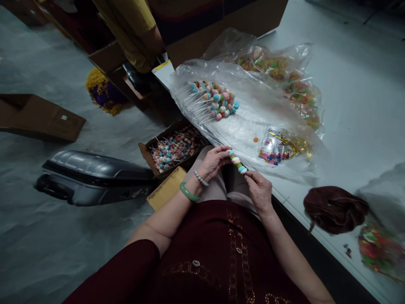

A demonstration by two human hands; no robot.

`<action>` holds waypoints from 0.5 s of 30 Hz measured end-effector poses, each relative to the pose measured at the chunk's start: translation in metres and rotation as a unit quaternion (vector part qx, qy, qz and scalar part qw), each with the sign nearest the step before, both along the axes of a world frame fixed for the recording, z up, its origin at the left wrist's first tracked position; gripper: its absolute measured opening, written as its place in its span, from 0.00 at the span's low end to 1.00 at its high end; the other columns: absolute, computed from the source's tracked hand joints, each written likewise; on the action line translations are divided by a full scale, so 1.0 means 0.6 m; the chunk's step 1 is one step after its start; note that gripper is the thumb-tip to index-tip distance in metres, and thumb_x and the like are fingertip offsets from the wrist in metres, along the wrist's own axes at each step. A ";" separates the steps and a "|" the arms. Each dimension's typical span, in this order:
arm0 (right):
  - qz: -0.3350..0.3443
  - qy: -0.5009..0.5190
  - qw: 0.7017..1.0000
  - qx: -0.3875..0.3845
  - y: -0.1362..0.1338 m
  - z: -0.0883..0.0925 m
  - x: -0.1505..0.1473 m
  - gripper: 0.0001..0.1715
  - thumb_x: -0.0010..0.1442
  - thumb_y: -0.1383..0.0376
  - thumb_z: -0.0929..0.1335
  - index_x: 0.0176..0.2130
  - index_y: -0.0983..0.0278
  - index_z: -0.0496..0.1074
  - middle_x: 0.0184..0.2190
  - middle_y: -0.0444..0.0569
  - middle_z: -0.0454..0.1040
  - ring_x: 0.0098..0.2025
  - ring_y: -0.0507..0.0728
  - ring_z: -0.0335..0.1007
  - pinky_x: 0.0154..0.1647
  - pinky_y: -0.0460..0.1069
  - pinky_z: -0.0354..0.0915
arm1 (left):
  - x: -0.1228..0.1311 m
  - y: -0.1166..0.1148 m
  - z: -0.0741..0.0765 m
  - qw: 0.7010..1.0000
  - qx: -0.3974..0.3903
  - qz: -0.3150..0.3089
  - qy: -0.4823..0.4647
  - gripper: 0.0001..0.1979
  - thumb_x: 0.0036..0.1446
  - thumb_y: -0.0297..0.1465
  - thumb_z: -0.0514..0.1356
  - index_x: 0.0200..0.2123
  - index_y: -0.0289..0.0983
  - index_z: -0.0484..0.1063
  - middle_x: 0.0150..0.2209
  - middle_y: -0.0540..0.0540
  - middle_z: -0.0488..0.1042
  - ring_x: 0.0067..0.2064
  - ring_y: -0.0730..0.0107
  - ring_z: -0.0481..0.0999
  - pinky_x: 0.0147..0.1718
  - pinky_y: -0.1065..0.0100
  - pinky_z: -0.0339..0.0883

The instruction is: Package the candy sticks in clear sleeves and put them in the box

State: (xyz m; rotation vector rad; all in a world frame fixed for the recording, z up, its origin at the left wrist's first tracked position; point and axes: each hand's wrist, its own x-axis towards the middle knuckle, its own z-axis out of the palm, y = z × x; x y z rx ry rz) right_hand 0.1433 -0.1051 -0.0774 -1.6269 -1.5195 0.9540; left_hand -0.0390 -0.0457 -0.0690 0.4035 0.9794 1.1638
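Note:
A short candy skewer point(237, 161) of blue, white, green and orange pieces is stretched between my two hands, above my lap at the table's edge. My left hand point(217, 159), with a beaded bracelet and a green bangle at the wrist, pinches its upper end. At the lower end, the fingers of my right hand point(260, 190) are closed on it; any stick there is hidden. Beyond my hands, a pile of finished candy skewers point(218, 99) on white sticks lies on a clear plastic sheet point(234, 133). Small printed packets with gold ties point(274, 147) lie to the right.
Bags of colourful gummy candy point(297, 88) lie at the back of the table point(351, 114). A brown cloth point(335, 209) is at the right. Left of my knees stand a carton of wrapped skewers point(177, 147) and a grey suitcase point(98, 177). Another person's sleeve point(129, 29) shows at the top.

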 end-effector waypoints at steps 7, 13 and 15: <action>0.003 0.004 1.000 -0.024 0.009 -0.002 -0.007 0.11 0.55 0.60 0.66 0.32 0.61 0.78 0.23 0.43 0.72 0.28 0.55 0.65 0.32 0.48 0.59 | 0.004 0.001 -0.005 1.000 -0.006 0.001 0.021 0.12 0.44 0.28 0.71 0.34 0.31 0.77 0.32 0.45 0.77 0.34 0.69 0.77 0.40 0.60 0.74; 0.016 0.018 0.998 -0.055 0.011 -0.009 -0.001 0.11 0.53 0.60 0.66 0.31 0.61 0.77 0.23 0.43 0.72 0.28 0.55 0.66 0.32 0.48 0.60 | -0.015 0.009 -0.011 0.999 -0.035 0.012 0.003 0.10 0.45 0.26 0.69 0.34 0.31 0.77 0.31 0.46 0.77 0.33 0.73 0.76 0.38 0.66 0.73; 0.024 0.010 0.998 -0.058 0.011 -0.009 -0.002 0.11 0.53 0.60 0.66 0.31 0.61 0.77 0.22 0.43 0.71 0.28 0.55 0.66 0.32 0.48 0.60 | -0.014 0.008 -0.014 0.999 -0.031 0.042 0.009 0.09 0.46 0.26 0.69 0.34 0.32 0.77 0.31 0.47 0.77 0.33 0.74 0.75 0.38 0.68 0.72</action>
